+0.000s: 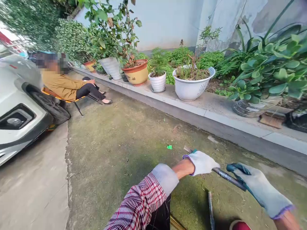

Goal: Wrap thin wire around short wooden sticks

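My left hand [205, 162], in a white knit glove with a teal coating, is closed around a dark rod [229, 179] with a shiny, wrapped-looking surface. Past that hand, on its far side, a pale brownish end [187, 149] pokes out; whether it belongs to the same rod is hidden. My right hand [256, 182], gloved alike, curls at the rod's near end, its teal-coated fingers bent about it. Another thin, dark, shiny rod [211, 210] is below my hands, over the ground.
A low tiled ledge [199, 110] carries potted plants, among them a white bowl planter [192, 84]. A green scrap [169, 147] lies on the mossy concrete. A person [62, 84] sits on a chair beside a white car [19, 105]. Something red [240, 225] shows at the bottom edge.
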`<state>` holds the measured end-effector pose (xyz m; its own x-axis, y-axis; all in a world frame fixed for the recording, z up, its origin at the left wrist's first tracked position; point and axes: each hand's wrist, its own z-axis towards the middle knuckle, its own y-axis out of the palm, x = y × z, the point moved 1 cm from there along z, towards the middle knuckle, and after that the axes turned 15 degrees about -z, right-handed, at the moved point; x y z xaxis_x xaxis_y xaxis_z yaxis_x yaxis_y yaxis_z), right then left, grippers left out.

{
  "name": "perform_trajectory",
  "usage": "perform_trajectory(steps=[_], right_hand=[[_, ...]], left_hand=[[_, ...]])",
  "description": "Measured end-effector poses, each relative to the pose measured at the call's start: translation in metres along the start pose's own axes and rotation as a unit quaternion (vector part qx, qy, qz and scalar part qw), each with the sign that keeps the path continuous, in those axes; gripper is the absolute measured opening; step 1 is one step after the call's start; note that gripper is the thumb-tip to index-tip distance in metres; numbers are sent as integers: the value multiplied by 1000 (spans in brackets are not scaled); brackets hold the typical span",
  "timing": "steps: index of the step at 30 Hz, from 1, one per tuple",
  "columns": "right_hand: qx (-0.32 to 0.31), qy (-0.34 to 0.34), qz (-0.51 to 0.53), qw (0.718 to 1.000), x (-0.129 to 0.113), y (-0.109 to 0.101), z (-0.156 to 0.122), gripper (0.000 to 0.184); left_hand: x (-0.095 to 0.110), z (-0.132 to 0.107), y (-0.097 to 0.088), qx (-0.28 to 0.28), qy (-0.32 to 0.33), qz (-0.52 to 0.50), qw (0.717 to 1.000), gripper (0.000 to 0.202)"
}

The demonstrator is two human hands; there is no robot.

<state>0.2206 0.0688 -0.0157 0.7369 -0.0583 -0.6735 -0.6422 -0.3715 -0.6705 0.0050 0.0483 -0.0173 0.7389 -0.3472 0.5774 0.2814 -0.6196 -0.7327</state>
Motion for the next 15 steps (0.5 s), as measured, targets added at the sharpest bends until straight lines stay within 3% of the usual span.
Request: perform_trajectory(steps=[2,4,6,8,11,15], right_hand=[[-8,49,103,993,-1,-1,-6,36],[-21,98,173,980,-10,3,-16,38],[-9,88,198,976,-25,14,-28,39],[-46,42,157,986,-39,29,-38,36],[-75,-27,69,994,-47,42,-45,31],[3,-55,-17,998,-26,21,-35,26]], left_hand=[[4,-2,-3,31,7,-68,997,25],[7,-7,-8,95,3,-193,977,32],[6,-12,-13,183,-24,-296,937,38],[2,-13,-17,227,-94,-280,928,34],[-2,-11,-15,158,-176,-83,968,27],[7,-7,1,83,-103,-16,991,27]])
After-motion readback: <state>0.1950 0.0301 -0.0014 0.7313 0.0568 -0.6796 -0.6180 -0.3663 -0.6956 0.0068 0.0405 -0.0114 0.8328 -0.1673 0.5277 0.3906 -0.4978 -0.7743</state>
